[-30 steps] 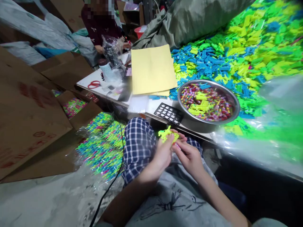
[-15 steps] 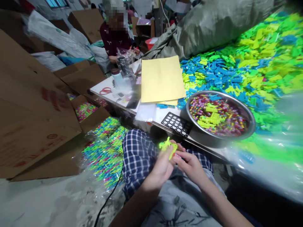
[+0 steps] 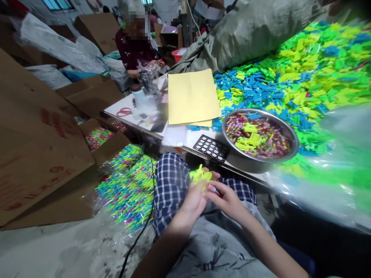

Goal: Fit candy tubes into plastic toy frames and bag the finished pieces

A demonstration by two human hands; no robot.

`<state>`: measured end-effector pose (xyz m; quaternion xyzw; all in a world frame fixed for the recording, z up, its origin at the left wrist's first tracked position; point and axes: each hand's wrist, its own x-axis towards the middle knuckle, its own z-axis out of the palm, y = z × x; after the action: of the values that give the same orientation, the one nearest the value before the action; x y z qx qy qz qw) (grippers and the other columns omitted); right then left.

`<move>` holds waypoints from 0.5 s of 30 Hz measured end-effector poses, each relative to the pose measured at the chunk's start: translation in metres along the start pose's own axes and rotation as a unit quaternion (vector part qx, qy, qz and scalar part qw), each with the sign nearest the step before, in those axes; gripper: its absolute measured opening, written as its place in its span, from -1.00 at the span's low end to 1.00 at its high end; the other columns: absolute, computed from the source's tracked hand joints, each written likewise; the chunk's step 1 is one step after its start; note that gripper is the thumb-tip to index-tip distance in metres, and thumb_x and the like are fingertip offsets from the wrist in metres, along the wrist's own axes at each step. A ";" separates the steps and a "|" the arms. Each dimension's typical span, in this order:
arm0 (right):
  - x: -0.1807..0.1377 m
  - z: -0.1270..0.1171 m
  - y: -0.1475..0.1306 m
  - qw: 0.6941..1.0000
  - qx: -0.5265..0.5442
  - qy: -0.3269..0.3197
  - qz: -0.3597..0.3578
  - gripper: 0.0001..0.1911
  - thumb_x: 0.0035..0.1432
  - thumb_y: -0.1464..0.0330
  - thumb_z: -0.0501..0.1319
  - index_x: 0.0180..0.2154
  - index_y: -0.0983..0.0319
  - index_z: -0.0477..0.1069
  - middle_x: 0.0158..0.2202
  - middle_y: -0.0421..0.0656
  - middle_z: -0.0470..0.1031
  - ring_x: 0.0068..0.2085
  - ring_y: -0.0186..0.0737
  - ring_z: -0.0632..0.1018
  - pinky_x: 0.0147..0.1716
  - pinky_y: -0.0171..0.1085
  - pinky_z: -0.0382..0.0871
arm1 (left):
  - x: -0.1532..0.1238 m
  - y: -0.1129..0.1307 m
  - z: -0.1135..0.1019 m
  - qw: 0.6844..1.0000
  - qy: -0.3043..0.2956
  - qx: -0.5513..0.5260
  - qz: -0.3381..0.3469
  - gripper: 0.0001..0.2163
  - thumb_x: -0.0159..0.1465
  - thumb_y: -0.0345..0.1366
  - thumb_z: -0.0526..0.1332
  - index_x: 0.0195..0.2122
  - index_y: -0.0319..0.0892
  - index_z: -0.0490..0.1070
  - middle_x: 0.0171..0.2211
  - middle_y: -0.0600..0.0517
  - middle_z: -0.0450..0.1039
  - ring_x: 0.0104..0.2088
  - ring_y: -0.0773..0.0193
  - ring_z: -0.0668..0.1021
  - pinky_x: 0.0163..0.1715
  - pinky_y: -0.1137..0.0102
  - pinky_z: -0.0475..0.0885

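Above my lap, my left hand [image 3: 194,200] is closed around a bright yellow plastic toy piece [image 3: 199,175], whose outline is partly covered by the fingers. My right hand [image 3: 229,201] meets it from the right. Between its thumb and fingers is a small pink multicoloured piece [image 3: 213,189], touching or very close to the yellow one; I cannot tell whether they are joined. Just beyond, on the table edge, a steel bowl [image 3: 246,165] holds many small colourful pieces [image 3: 275,141], with several yellow toy pieces [image 3: 249,139] lying on top.
A black perforated plate [image 3: 211,148], clear plastic bags [image 3: 174,136], yellow card sheets [image 3: 193,96] and red scissors [image 3: 124,112] lie on the table. Green, yellow and blue pieces [image 3: 304,77] heap at right. Cartons [image 3: 43,143] and bagged pieces [image 3: 127,189] stand left. A co-worker [image 3: 135,52] sits opposite.
The view has shifted slightly, so the table and bowl appear further left. Both hands stay together on the pieces, and more of the small pink piece shows now.
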<state>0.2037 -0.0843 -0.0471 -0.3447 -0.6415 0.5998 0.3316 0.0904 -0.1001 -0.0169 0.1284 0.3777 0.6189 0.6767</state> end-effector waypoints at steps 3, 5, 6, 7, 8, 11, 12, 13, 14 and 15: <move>-0.003 0.002 -0.001 1.000 0.022 0.017 -0.002 -0.76 0.14 0.32 0.13 -0.12 0.20 0.26 -0.22 -0.14 0.44 -0.23 -0.25 0.47 -0.26 -0.30 0.35 | -0.004 0.010 0.006 1.000 0.002 0.018 0.006 -0.68 0.02 -0.43 0.19 -0.16 -0.11 0.30 -0.24 0.00 0.48 -0.32 0.30 0.50 -0.28 0.43 0.35; -0.004 0.001 -0.002 0.999 0.005 0.035 -0.009 -0.81 0.15 0.31 0.12 -0.18 0.20 0.23 -0.27 -0.16 0.44 -0.29 -0.28 0.48 -0.34 -0.33 0.35 | -0.007 0.017 0.007 1.000 0.007 0.028 -0.003 -0.69 0.02 -0.42 0.21 -0.18 -0.11 0.31 -0.21 0.00 0.48 -0.35 0.32 0.50 -0.30 0.44 0.35; -0.004 -0.001 -0.003 0.999 -0.019 0.042 -0.018 -0.83 0.14 0.31 0.13 -0.21 0.21 0.24 -0.29 -0.16 0.44 -0.30 -0.27 0.48 -0.35 -0.33 0.35 | -0.008 0.020 0.007 0.999 0.014 0.035 -0.009 -0.70 0.01 -0.41 0.23 -0.19 -0.12 0.32 -0.20 0.00 0.47 -0.36 0.33 0.50 -0.31 0.44 0.36; -0.003 -0.003 -0.004 0.997 -0.052 0.048 -0.032 -0.85 0.14 0.31 0.14 -0.24 0.21 0.26 -0.30 -0.15 0.45 -0.30 -0.26 0.49 -0.36 -0.33 0.35 | -0.009 0.023 0.006 0.998 0.026 0.046 -0.016 -0.70 0.00 -0.41 0.25 -0.20 -0.14 0.33 -0.20 -0.01 0.47 -0.36 0.34 0.50 -0.31 0.45 0.36; -0.002 -0.006 -0.006 0.993 -0.090 0.057 -0.055 -0.86 0.14 0.31 0.14 -0.25 0.22 0.28 -0.31 -0.13 0.46 -0.30 -0.25 0.49 -0.36 -0.32 0.36 | -0.010 0.025 0.006 0.997 0.039 0.057 -0.023 -0.68 -0.01 -0.40 0.27 -0.19 -0.16 0.34 -0.21 -0.01 0.47 -0.36 0.34 0.50 -0.30 0.46 0.36; 0.005 -0.019 -0.011 0.954 -0.230 0.074 -0.174 -0.86 0.16 0.34 0.12 -0.23 0.23 0.36 -0.35 -0.11 0.50 -0.35 -0.25 0.49 -0.38 -0.30 0.32 | -0.012 0.032 0.003 0.994 0.064 0.082 -0.030 -0.61 -0.05 -0.43 0.31 -0.15 -0.15 0.34 -0.25 0.01 0.47 -0.35 0.34 0.50 -0.28 0.46 0.38; 0.008 -0.024 -0.012 0.931 -0.281 0.072 -0.221 -0.86 0.17 0.36 0.11 -0.22 0.23 0.37 -0.37 -0.11 0.51 -0.38 -0.26 0.48 -0.39 -0.29 0.29 | -0.012 0.034 0.003 0.994 0.061 0.086 -0.026 -0.61 -0.06 -0.44 0.32 -0.17 -0.15 0.36 -0.27 0.02 0.47 -0.34 0.33 0.51 -0.27 0.45 0.39; 0.012 -0.028 -0.013 0.904 -0.329 0.065 -0.265 -0.85 0.17 0.38 0.11 -0.21 0.23 0.38 -0.37 -0.11 0.52 -0.40 -0.27 0.47 -0.40 -0.28 0.25 | -0.012 0.035 0.002 0.994 0.055 0.088 -0.021 -0.63 -0.07 -0.44 0.32 -0.19 -0.16 0.37 -0.28 0.02 0.47 -0.34 0.32 0.51 -0.27 0.44 0.39; 0.017 -0.033 -0.013 0.878 -0.368 0.055 -0.301 -0.84 0.17 0.41 0.11 -0.19 0.22 0.38 -0.36 -0.12 0.53 -0.41 -0.28 0.46 -0.40 -0.27 0.22 | -0.011 0.036 0.002 0.995 0.049 0.089 -0.015 -0.66 -0.07 -0.44 0.32 -0.23 -0.17 0.38 -0.30 0.02 0.47 -0.33 0.30 0.51 -0.26 0.43 0.40; 0.021 -0.038 -0.013 0.855 -0.398 0.046 -0.329 -0.83 0.17 0.42 0.11 -0.17 0.22 0.38 -0.35 -0.12 0.53 -0.41 -0.29 0.45 -0.40 -0.26 0.19 | -0.009 0.037 0.001 0.995 0.043 0.089 -0.010 -0.69 -0.07 -0.43 0.32 -0.25 -0.18 0.39 -0.31 0.02 0.47 -0.31 0.28 0.51 -0.26 0.41 0.41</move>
<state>0.2233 -0.0463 -0.0321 -0.2434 -0.8854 0.1330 0.3729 0.0640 -0.1009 0.0109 0.1572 0.4613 0.5812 0.6517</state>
